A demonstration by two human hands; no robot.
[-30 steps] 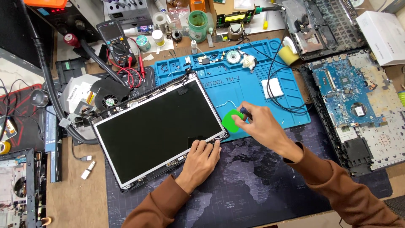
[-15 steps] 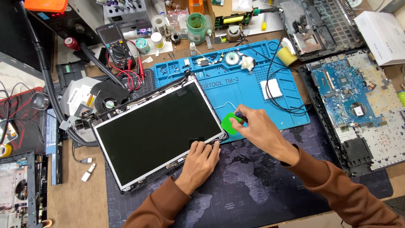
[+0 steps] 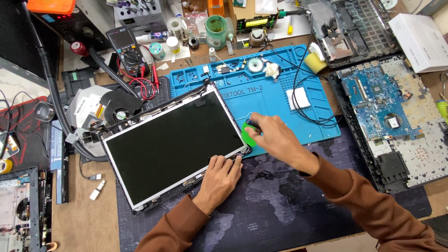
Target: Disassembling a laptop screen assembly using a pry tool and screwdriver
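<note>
Change since earlier frame: right hand with green disc tool shifts slightly toward the panel corner. Fingers pinch the tool beside laptop screen panel. Left hand: fingers flat, pressing panel's lower edge. Blue repair mat behind, on worktop.

green disc tool: right part covered by right hand, full shape not readable
screen panel: lower right corner under left hand fingertips
laptop chassis: cut off at lower left frame edge
white box: clipped at upper right edge
small parts on blue mat: too small to tell
</note>
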